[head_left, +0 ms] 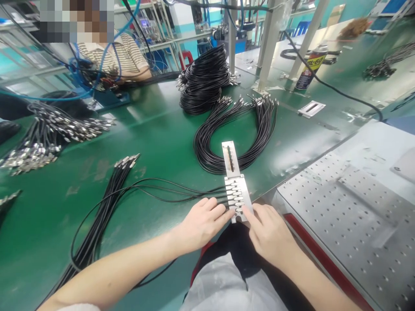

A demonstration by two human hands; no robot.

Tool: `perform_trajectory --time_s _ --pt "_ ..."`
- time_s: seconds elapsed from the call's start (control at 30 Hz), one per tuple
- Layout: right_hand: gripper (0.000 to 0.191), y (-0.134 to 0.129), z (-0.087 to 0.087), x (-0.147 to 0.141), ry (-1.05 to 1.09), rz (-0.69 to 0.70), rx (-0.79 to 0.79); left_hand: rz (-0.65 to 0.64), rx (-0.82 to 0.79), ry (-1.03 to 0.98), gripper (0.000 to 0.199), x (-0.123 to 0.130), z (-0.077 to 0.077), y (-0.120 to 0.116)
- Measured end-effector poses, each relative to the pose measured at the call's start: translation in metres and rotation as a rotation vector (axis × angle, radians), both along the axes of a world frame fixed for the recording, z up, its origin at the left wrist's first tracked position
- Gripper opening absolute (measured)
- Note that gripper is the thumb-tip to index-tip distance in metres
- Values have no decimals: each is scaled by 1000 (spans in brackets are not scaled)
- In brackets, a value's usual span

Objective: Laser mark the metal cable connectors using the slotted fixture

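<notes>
While the left hand (202, 222) reaches in from the cable side, the right hand (269, 231) meets it at the near end of the jig (247, 203), just below and right of the middle of the frame. The jig is a flat, silvery metal block with a row of short parallel slots; slim, shiny metal tips (238, 193) lie side by side in them. Its lid (231, 174), a narrow metal plate with a long dark slot, stretches away from the far end, folded open.

The left fingers are bent, with the index finger at the jig's left edge, beside the lowest tip. The right index finger is extended onto the block by that same tip, the other fingers curled. Whether either thumb closes against a finger cannot be seen. Thin, smooth black cables (194, 197) run leftward from the tips in loose curves to a long bundle (106, 207) at lower left, its metal ends gathered in a tight cluster.

A horseshoe-shaped loop (202, 147) of black cable lies beyond the jig on the glossy green table (162, 151), with a thick coiled stack (205, 71) behind it. At left is a fanned heap (48, 129) of bright metal ends. A printed cylindrical can (309, 71) stands at upper right, near a small slotted plate (308, 114). A grey sheet (343, 224) dotted with holes fills the lower right. At upper left sits a person in a striped knit shirt (134, 52).
</notes>
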State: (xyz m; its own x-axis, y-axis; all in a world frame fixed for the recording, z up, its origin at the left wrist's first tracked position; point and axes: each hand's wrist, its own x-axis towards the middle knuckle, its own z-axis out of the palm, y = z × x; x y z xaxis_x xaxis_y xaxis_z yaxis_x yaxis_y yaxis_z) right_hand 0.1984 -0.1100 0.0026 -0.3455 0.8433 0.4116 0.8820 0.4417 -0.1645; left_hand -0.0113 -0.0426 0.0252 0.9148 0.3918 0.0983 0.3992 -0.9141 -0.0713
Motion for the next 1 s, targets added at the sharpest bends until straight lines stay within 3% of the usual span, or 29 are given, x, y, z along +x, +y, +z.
perform_trajectory --time_s 0.3,0.4,0.53,0.63,0.77,1.0 --pt "34 -4 5 -6 -175 -51 -21 99 -41 64 44 0 -3 -8" --pt "31 -3 4 -4 -120 -53 -70 125 -36 63 50 1 -4 -11" --pt "28 1 3 4 69 -17 -95 125 -40 18 39 4 4 -9" --pt "37 7 1 9 143 -48 -32 137 -48 -35 27 3 14 -2" --pt "50 18 3 10 130 -69 -23 248 -69 -34 23 -1 24 15" --pt "51 31 5 10 195 -42 -119 349 -109 167 17 11 20 37"
